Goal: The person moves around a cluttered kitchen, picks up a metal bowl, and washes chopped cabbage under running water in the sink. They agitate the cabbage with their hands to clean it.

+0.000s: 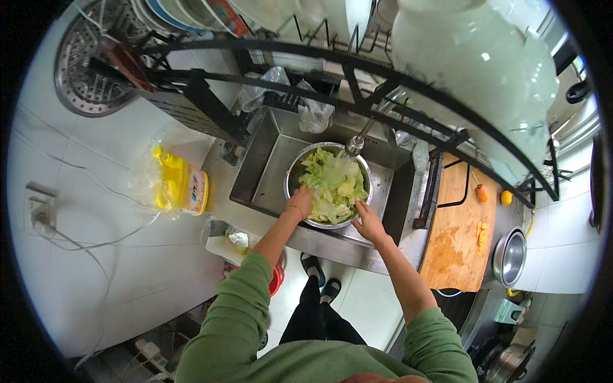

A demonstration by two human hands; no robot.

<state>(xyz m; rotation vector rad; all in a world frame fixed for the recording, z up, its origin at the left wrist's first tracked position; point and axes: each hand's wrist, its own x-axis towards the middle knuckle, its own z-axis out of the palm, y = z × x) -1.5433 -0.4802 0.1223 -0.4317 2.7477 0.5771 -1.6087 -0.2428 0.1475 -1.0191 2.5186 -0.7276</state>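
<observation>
Torn pale-green cabbage or lettuce leaves (337, 179) fill a round stainless steel bowl (291, 171) standing in the metal sink (273, 165). Water runs onto them from the tap head (354, 145) above. My left hand (300, 203) reaches over the bowl's near left side, its fingertips partly hidden among the leaves. At the near right rim is my right hand (368, 222), fingers at the edge of the leaves and thumb apart from them. Whether either hand grips anything is unclear.
A black dish rack (306, 55) with dishes and a large pale vessel (469, 72) overhangs the sink. On the right, a wooden cutting board (445, 234) bears carrot pieces (481, 237), beside metal bowls (510, 257). A yellow detergent jug (182, 184) stands left.
</observation>
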